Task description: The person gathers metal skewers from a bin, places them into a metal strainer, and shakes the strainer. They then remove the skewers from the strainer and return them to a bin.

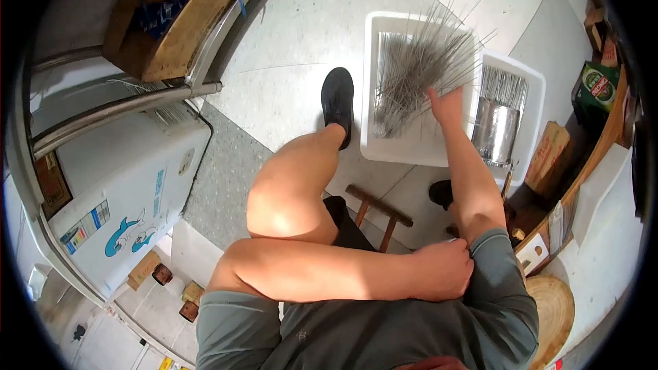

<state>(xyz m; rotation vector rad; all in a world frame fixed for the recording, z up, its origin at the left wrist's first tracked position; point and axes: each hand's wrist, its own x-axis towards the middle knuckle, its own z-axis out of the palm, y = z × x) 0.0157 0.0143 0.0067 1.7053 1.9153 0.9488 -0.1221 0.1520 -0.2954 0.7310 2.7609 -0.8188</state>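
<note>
My right hand (447,106) reaches down into a white plastic tub (369,89) on the floor. Its thumb shows against a bundle of thin metal skewers (415,72), while the other fingers are partly hidden by them. The skewers fan out and stick up past the tub's rim. My left hand (442,270) is closed beside my right elbow, at the hem of the sleeve; what its fingers pinch there, if anything, is hidden. A second white tub (540,89) stands to the right, with a shiny metal can (495,130) and more skewers (504,85) lying inside.
A wooden stool (378,207) stands below the tubs. At left is a white appliance (130,205) with dolphin pictures, near a metal rail (123,116) and a cardboard box (185,34). At right are a green package (595,92), a carton (548,157) and a round wooden board (552,315).
</note>
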